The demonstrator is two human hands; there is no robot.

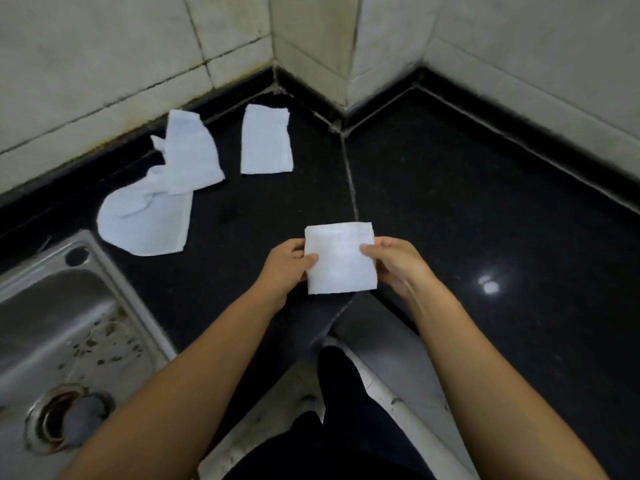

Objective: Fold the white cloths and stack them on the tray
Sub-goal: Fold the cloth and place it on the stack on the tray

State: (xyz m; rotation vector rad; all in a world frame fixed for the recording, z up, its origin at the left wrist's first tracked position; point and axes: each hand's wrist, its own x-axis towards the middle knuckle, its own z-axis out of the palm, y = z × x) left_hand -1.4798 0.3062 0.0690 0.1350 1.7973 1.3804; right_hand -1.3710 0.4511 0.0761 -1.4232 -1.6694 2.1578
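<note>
Cloth first: a small white folded square cloth (341,258), flat and neat-edged, sits between my hands above the near part of the glossy black stone table (485,202). My left hand (285,268) pinches its left edge, thumb on top, and my right hand (398,263) pinches the right edge the same way, so my fingers are closed on the fabric.

Farther back lies a white cloth folded into a rectangle (266,140), near the corner of the pale tiled wall (104,53). Left of it, two rumpled white unfolded cloths (166,188) overlap in a loose heap, touching each other. A stainless steel sink (52,323) with a round drain is at my left, just beside the heap. I cannot see a tray.
</note>
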